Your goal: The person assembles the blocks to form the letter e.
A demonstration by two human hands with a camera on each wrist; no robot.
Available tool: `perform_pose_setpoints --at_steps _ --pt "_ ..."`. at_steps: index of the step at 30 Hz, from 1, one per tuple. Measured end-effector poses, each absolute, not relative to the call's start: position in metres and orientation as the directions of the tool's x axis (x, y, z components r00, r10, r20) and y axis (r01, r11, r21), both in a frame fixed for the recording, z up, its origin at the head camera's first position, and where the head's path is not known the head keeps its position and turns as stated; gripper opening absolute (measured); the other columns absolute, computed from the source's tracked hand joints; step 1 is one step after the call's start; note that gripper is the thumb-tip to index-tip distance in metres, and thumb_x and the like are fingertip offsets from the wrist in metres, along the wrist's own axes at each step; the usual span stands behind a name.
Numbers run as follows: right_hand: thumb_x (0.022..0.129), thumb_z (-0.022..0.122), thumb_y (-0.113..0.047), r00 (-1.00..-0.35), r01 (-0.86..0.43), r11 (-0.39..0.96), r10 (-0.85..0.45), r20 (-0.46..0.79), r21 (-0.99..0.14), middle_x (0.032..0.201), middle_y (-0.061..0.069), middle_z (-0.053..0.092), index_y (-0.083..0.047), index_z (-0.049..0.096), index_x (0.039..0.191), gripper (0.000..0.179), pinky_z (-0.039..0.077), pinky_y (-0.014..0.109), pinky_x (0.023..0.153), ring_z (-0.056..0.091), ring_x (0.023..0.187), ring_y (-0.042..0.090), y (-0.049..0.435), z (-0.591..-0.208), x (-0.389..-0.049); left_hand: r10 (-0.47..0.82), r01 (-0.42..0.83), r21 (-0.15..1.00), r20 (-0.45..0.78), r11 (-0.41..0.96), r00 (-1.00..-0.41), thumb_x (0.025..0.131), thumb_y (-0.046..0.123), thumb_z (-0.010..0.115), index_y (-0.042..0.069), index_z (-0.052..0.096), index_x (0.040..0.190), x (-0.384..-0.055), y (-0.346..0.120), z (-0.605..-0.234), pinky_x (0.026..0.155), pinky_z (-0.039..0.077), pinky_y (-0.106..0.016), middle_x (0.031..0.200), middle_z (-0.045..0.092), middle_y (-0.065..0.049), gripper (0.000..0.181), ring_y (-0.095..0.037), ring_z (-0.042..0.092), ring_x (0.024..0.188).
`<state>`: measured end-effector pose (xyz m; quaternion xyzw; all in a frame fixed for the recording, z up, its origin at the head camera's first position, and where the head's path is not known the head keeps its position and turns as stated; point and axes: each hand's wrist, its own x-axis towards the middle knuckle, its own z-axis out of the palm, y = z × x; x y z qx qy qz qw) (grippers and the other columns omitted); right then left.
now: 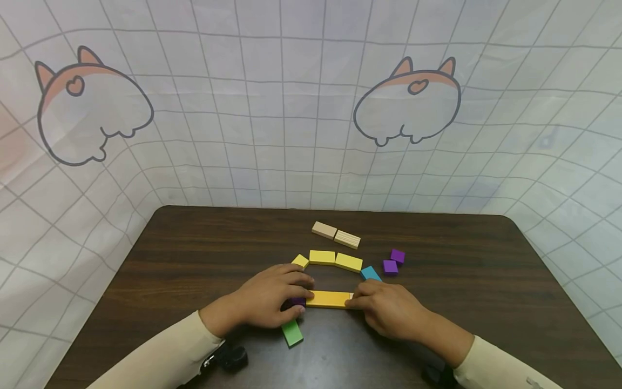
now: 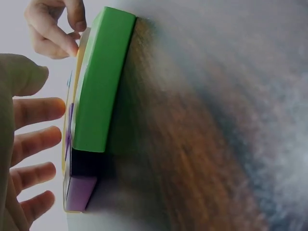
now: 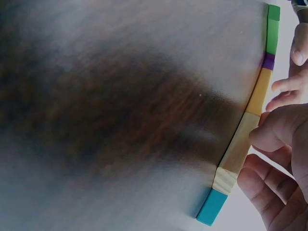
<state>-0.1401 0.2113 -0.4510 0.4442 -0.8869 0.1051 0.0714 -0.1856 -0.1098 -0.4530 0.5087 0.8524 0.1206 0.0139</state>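
Observation:
My left hand (image 1: 272, 296) lies spread over a purple block (image 1: 297, 301). Its fingertips are at the left end of a long yellow-orange block (image 1: 326, 299); in the left wrist view its fingers are apart, around nothing. At the other end, my right hand (image 1: 389, 309) pinches a plain wood block (image 3: 239, 142), mostly hidden under it in the head view. A green block (image 1: 293, 334) juts out below my left hand. Beyond my right fingers sits a blue block (image 1: 371, 273). A row of yellow blocks (image 1: 322, 257) curves behind, one partly covered by my left hand.
Two natural wood blocks (image 1: 335, 235) lie end to end farther back on the dark wooden table (image 1: 218, 232). Two small purple blocks (image 1: 393, 262) are at the right. A black object (image 1: 233, 358) is by the left sleeve. A gridded cloth (image 1: 301, 108) hangs behind.

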Motion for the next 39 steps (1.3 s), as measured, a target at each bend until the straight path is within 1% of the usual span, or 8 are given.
perform_pose_setpoints --at_steps 5,7,14,22,26,29,35,39 --pt "0.083 0.073 -0.004 -0.587 -0.809 0.576 -0.776 0.232 -0.120 0.102 -0.008 0.064 -0.020 0.079 0.115 0.036 0.053 0.022 0.067 0.059 0.090 0.008 0.212 -0.452 -0.141 0.875 0.866 0.214 0.083 0.452 -0.477 0.102 0.044 0.057 0.027 0.067 0.137 -0.186 -0.108 -0.451 0.115 0.035 -0.048 0.144 0.057 0.005 0.040 -0.022 0.044 0.141" --pt "0.082 0.073 -0.003 -0.583 -0.812 0.572 -0.777 0.240 -0.117 0.101 -0.008 0.064 -0.020 0.079 0.114 0.037 0.053 0.022 0.067 0.059 0.090 0.008 0.212 -0.452 -0.141 0.876 0.868 0.209 0.089 0.450 -0.475 0.102 0.044 0.057 0.027 0.067 0.137 -0.186 -0.107 -0.452 0.114 0.035 -0.049 0.143 0.057 0.007 0.040 -0.021 0.044 0.140" --pt "0.083 0.073 -0.005 -0.591 -0.805 0.583 -0.771 0.236 -0.109 0.102 -0.009 0.064 -0.021 0.080 0.114 0.035 0.054 0.024 0.068 0.059 0.090 0.008 0.212 -0.453 -0.141 0.892 0.885 0.190 0.081 0.424 -0.444 0.102 0.043 0.058 0.029 0.071 0.131 -0.182 -0.104 -0.451 0.116 0.031 -0.049 0.142 0.059 0.011 0.034 -0.025 0.042 0.142" --pt "0.083 0.073 -0.006 -0.608 -0.793 0.595 -0.763 0.220 -0.129 0.102 -0.009 0.064 -0.021 0.079 0.114 0.035 0.053 0.023 0.067 0.059 0.090 0.007 0.212 -0.452 -0.140 0.891 0.884 0.171 0.062 0.435 -0.450 0.103 0.041 0.057 0.030 0.070 0.132 -0.181 -0.105 -0.451 0.118 0.029 -0.048 0.143 0.057 0.013 0.034 -0.025 0.041 0.142" --pt "0.084 0.074 -0.006 -0.617 -0.787 0.597 -0.754 0.225 -0.157 0.105 -0.006 0.065 -0.018 0.079 0.113 0.032 0.055 0.026 0.068 0.061 0.092 0.009 0.211 -0.450 -0.140 0.888 0.880 0.182 0.058 0.439 -0.455 0.103 0.038 0.058 0.030 0.070 0.132 -0.181 -0.105 -0.451 0.118 0.029 -0.047 0.143 0.057 0.014 0.032 -0.024 0.042 0.142" --pt "0.086 0.072 -0.005 -0.634 -0.773 0.602 -0.741 0.220 -0.200 0.108 -0.005 0.066 -0.015 0.077 0.115 0.031 0.056 0.027 0.070 0.063 0.095 0.011 0.211 -0.449 -0.140 0.887 0.877 0.185 0.050 0.443 -0.458 0.102 0.037 0.057 0.030 0.070 0.131 -0.182 -0.105 -0.450 0.117 0.030 -0.046 0.143 0.058 0.014 0.032 -0.023 0.043 0.141" --pt "0.090 0.068 -0.006 -0.685 -0.721 0.622 -0.705 0.185 -0.305 0.113 -0.006 0.068 -0.013 0.074 0.122 0.033 0.053 0.024 0.069 0.060 0.095 0.007 0.212 -0.445 -0.143 0.888 0.876 0.193 0.044 0.442 -0.458 0.103 0.037 0.057 0.030 0.071 0.130 -0.182 -0.105 -0.449 0.116 0.033 -0.046 0.142 0.058 0.014 0.032 -0.023 0.044 0.139" --pt "0.091 0.066 -0.005 -0.699 -0.706 0.621 -0.688 0.196 -0.342 0.112 -0.006 0.069 -0.013 0.075 0.121 0.032 0.053 0.024 0.069 0.060 0.093 0.007 0.212 -0.441 -0.146 0.891 0.881 0.191 0.054 0.433 -0.450 0.103 0.035 0.057 0.029 0.071 0.130 -0.182 -0.105 -0.450 0.115 0.034 -0.046 0.141 0.059 0.013 0.031 -0.023 0.046 0.137"
